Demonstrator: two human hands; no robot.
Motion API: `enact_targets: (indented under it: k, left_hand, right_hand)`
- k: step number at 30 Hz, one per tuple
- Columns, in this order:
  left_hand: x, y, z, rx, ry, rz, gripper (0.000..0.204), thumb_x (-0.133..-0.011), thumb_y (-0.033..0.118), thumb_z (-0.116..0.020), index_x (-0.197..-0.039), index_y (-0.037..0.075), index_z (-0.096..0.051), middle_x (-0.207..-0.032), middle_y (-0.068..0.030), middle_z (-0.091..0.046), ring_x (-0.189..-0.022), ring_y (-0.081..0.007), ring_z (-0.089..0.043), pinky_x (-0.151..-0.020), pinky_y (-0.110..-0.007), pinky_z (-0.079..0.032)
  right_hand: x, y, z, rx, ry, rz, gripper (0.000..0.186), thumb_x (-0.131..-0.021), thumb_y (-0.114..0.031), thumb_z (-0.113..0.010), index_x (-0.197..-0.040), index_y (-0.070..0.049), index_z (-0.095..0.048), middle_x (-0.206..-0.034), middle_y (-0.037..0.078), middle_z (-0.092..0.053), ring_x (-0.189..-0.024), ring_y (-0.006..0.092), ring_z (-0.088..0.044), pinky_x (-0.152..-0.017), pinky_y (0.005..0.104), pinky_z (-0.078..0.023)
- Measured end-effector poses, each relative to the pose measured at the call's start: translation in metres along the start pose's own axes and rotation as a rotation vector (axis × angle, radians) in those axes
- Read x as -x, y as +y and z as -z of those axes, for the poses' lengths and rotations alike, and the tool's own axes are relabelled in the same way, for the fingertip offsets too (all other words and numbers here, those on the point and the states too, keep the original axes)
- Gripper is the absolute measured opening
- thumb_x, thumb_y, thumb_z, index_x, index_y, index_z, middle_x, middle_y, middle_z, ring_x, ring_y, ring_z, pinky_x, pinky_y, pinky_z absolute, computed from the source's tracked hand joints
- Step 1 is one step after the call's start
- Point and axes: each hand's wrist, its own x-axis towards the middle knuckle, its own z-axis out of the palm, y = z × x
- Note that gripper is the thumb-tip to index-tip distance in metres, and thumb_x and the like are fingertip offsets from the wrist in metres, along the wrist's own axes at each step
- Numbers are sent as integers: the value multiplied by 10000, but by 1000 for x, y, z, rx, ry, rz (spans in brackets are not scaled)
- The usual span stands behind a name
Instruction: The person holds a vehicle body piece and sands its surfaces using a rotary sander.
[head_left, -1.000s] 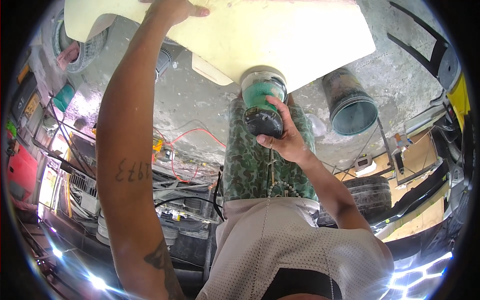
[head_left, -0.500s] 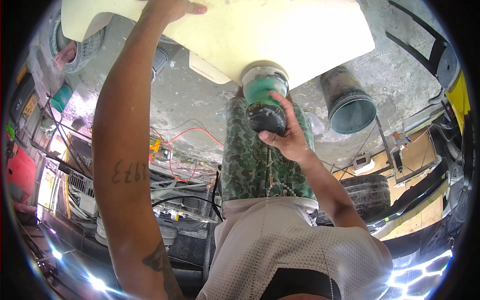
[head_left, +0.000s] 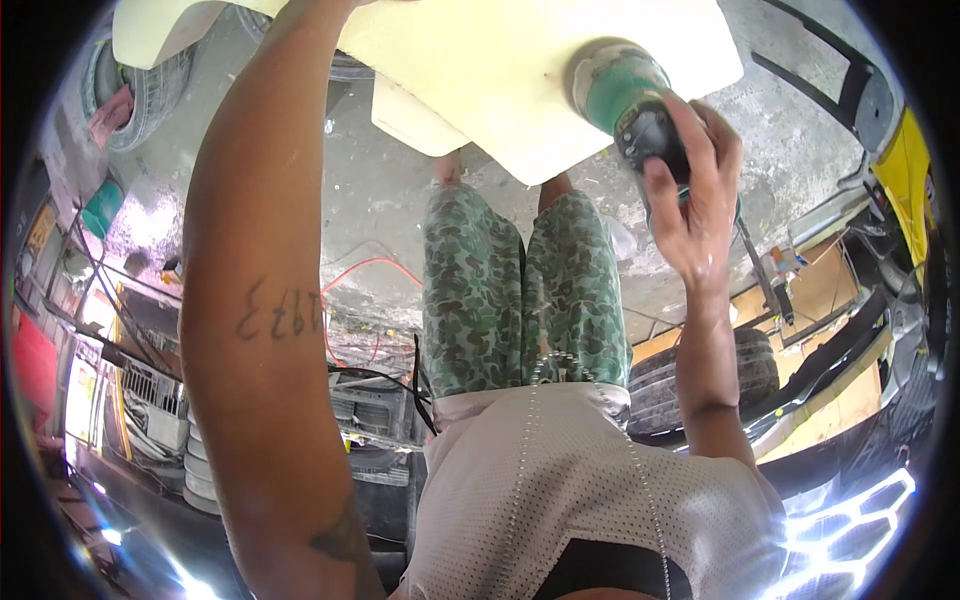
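My right hand [head_left: 697,205] grips the black upper body of a green-and-black sander [head_left: 622,92], thumb on one side and fingers on the other. The sander's round pad rests against the right part of a pale cream panel [head_left: 480,85], near its lower right edge. My left arm reaches up across the left side to the panel's far part. Only a sliver of my left hand [head_left: 350,4] shows at the top edge of the view; its fingers are cut off.
Tyres lie at the far left [head_left: 155,95] and lower right [head_left: 755,370]. A red hose [head_left: 372,263] runs along the floor left of my legs. A small green bucket [head_left: 102,208] stands left; black car trim [head_left: 800,80] and a yellow part [head_left: 905,170] are at right.
My right hand has moved the sander right and slightly farther away across the panel. The panel has shifted a little up in view, and my left hand has mostly left the picture.
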Motion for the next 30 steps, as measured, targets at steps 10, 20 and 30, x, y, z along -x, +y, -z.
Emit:
enact_targets:
  k: [10,20,30]
  left_hand:
    - [8,-6,4,-185,-18,-137,1383,-666,507,-937,-1516,-225,-128,-1535,-534,-127,-1445,-680,-163,-1203,-686,-215]
    - [13,-6,2,-106,97,-132,1243,-688,547,-898,-1521,-151,-296,-1618,-400,-189,-1454,-656,-194,-1202,-673,-240]
    - [-27,-23,-6,-170,137,-309,1089,-723,571,-856,-1471,-92,-423,-1533,-378,-388,-1453,-545,-321,-1169,-721,-197]
  right_hand:
    - [37,-36,-79,332,254,-161,639,-633,-282,-885,-1233,-305,-666,-1035,92,-595,-913,327,-652,-716,443,-584]
    - [1,9,-55,238,445,-271,590,-716,-225,-782,-1266,-79,-627,-1106,245,-647,-1044,448,-647,-909,475,-541]
    - [-6,20,-30,393,427,-204,622,-707,-236,-810,-1284,-102,-620,-1122,224,-678,-1027,407,-680,-915,455,-553]
